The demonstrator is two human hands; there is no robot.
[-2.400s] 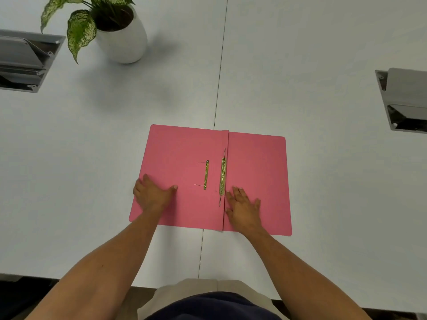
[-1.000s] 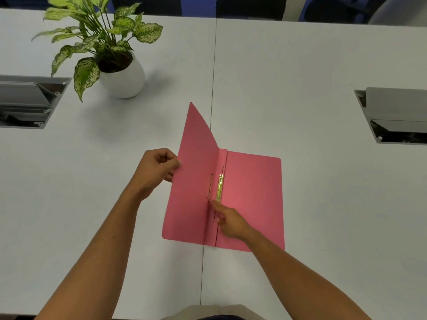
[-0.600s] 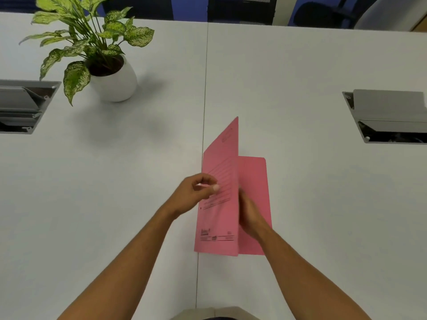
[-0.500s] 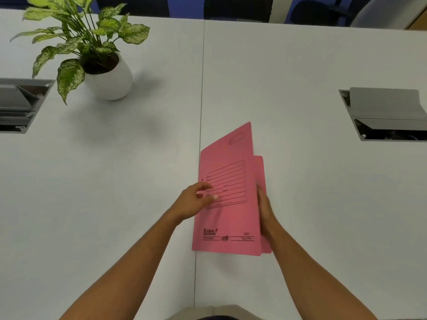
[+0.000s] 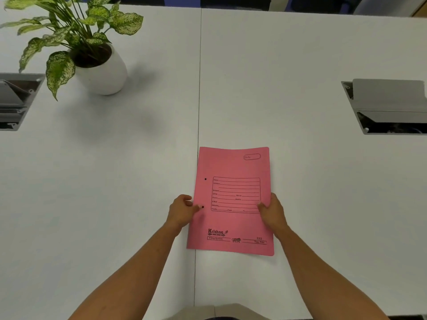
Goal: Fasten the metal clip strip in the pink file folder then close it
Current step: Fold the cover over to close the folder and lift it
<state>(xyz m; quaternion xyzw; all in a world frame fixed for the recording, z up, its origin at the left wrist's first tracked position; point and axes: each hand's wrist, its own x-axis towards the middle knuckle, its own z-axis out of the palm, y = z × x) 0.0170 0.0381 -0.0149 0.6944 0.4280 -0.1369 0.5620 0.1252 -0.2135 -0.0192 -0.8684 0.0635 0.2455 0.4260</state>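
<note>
The pink file folder lies closed and flat on the white table, its printed front cover facing up. Two small punch holes show near its left edge. The metal clip strip is hidden inside. My left hand grips the folder's left edge at mid height, thumb on the cover. My right hand holds the right edge at the same height, thumb on top.
A potted plant in a white pot stands at the far left. Grey cable boxes with raised lids are set into the table at the left and right. A seam runs down the table.
The open folder's left cover was swung over to the right by my left hand and now lies shut. My right hand came out from inside and took the right edge.
</note>
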